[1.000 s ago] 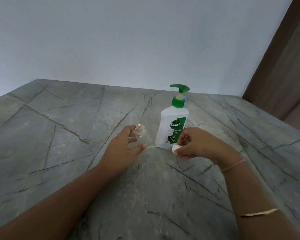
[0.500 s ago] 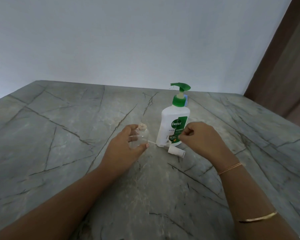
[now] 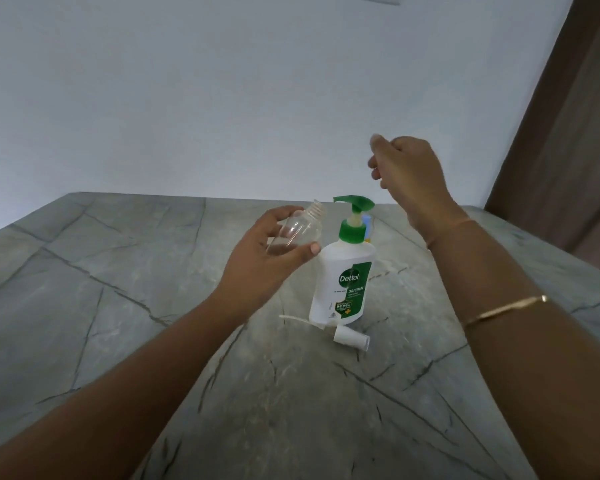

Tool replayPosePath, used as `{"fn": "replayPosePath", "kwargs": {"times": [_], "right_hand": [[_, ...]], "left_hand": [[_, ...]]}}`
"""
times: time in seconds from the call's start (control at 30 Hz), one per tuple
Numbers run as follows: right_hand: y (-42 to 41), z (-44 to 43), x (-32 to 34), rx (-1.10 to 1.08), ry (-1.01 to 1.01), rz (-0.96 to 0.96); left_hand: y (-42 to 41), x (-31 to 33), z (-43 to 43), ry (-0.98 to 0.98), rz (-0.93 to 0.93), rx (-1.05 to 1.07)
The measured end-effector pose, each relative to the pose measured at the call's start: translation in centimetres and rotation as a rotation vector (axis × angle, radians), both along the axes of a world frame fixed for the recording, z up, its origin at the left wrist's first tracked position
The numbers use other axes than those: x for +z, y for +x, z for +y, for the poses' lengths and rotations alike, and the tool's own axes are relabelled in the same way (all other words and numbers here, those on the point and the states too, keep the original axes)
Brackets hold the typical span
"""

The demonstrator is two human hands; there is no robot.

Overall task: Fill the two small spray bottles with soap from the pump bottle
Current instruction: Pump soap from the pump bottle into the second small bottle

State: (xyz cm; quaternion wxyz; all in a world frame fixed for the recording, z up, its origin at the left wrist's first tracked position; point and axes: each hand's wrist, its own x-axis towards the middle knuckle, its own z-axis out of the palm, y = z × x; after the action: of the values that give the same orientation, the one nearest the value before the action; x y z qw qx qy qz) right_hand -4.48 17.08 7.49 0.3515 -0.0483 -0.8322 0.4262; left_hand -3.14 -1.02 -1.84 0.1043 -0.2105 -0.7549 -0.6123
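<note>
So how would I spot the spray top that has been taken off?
Find the white pump bottle with the green pump standing on the grey table. Just in front of its base lies the spray top: a small white cap on its side, with a thin tube.

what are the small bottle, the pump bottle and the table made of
Small bottle: clear, glossy plastic by the look; the left hand shows through it, and its neck is threaded. Glass cannot be ruled out.
Pump bottle: opaque white plastic with a slight sheen, a printed green label and a green pump.
Table: grey stone or a stone-look surface, matte, with dark veins; which one cannot be told.
</note>
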Motion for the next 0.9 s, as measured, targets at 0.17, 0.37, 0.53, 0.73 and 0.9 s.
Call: {"fn": "replayPosePath", "kwargs": {"times": [0.17,0.37,0.53,0.73,0.9], "right_hand": [[-3.0,-0.8,1.3,0.065,0.091,-0.372],[-3.5,-2.1,0.4,0.195,0.22,-0.707],[-3.5,-2.6,0.6,0.178,0.409,-0.694],[-3.3,-2.5,-0.3,0.204,0.401,-0.761],[-3.4,-2.4,-0.6,0.226,0.349,-0.765]], "left_hand": [[-1.6,1.1,0.5,0.013,-0.028,-0.071],[-2.4,0.9,0.6,0.031,-0.038,-0.098],[-2.5,0.6,0.7,0.046,-0.003,-0.108],[-2.7,0.2,0.8,-0.011,0.018,-0.068],[-2.3,0.3,0.7,-0.037,0.038,-0.046]]}}
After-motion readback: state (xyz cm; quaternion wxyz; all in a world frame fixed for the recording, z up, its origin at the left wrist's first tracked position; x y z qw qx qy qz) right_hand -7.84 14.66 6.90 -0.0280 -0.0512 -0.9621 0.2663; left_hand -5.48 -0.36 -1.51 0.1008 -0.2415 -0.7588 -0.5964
